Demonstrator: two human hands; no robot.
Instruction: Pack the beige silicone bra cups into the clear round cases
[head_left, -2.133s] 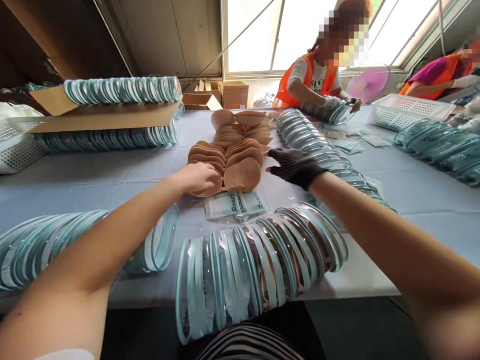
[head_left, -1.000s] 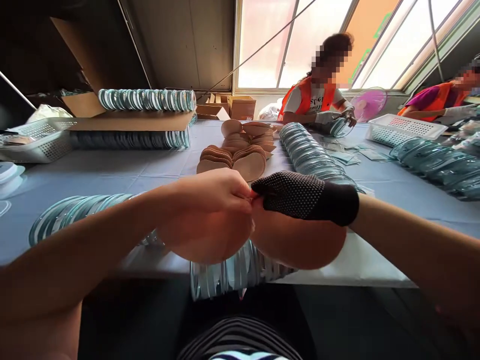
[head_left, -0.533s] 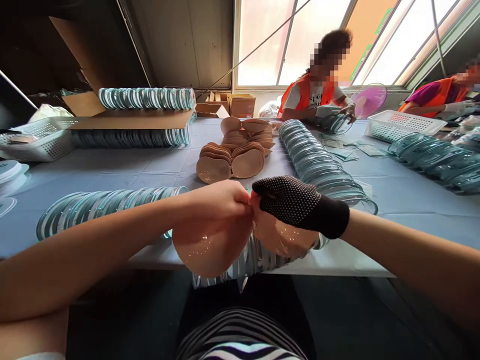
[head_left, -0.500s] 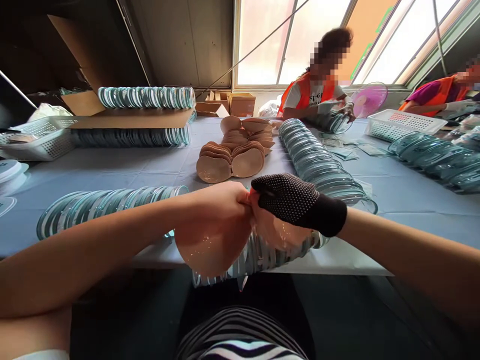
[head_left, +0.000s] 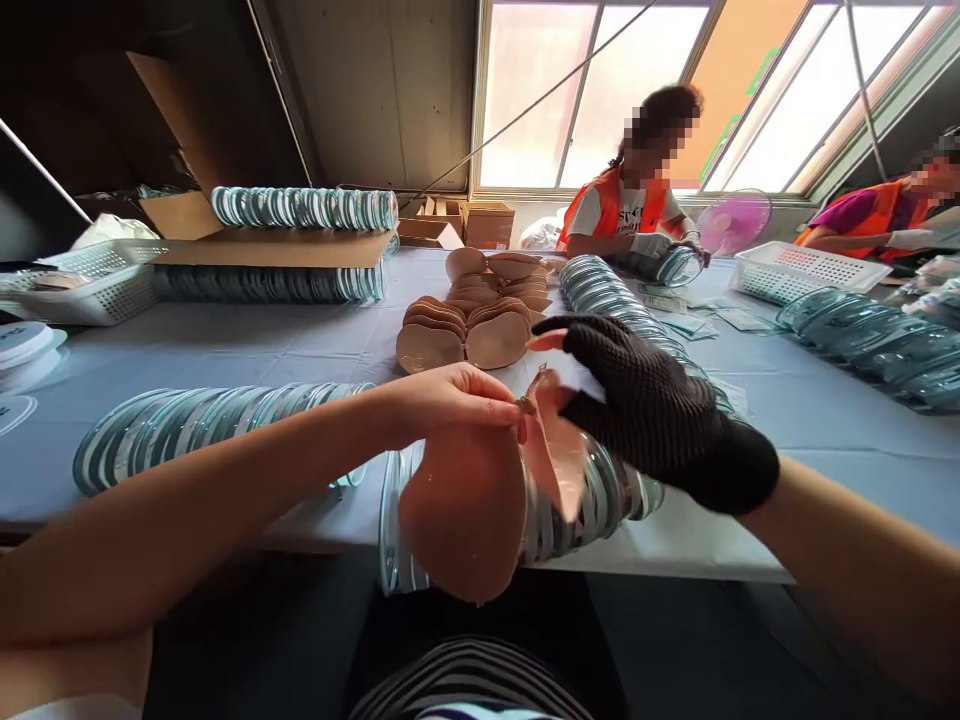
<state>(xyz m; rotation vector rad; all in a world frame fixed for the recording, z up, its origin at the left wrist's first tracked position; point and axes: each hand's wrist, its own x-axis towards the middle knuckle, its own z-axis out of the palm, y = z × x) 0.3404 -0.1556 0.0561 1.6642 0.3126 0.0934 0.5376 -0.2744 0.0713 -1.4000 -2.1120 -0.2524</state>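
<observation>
My bare left hand (head_left: pixel 442 402) pinches the top of a pair of skin-coloured silicone cups (head_left: pixel 465 520) at their centre clasp. One cup hangs down over the table's near edge; the other (head_left: pixel 559 450) is folded toward my right hand. My right hand (head_left: pixel 637 400), in a black dotted glove, has its fingers spread against that second cup. Behind the cups lies a row of round clear cases with blue rims (head_left: pixel 592 490). More cups (head_left: pixel 465 335) are stacked in the middle of the table.
More rows of blue-rimmed cases lie at the left (head_left: pixel 210 425), centre right (head_left: pixel 622 300) and far right (head_left: pixel 877 340). Cardboard (head_left: pixel 270 245) holds cases at back left. White baskets (head_left: pixel 82 285) (head_left: pixel 810 270) flank the table. Two people in orange vests work at the far side.
The paired cups were held spread in front of me; now one hangs from my left hand while my right hand has opened and folds the other cup inward.
</observation>
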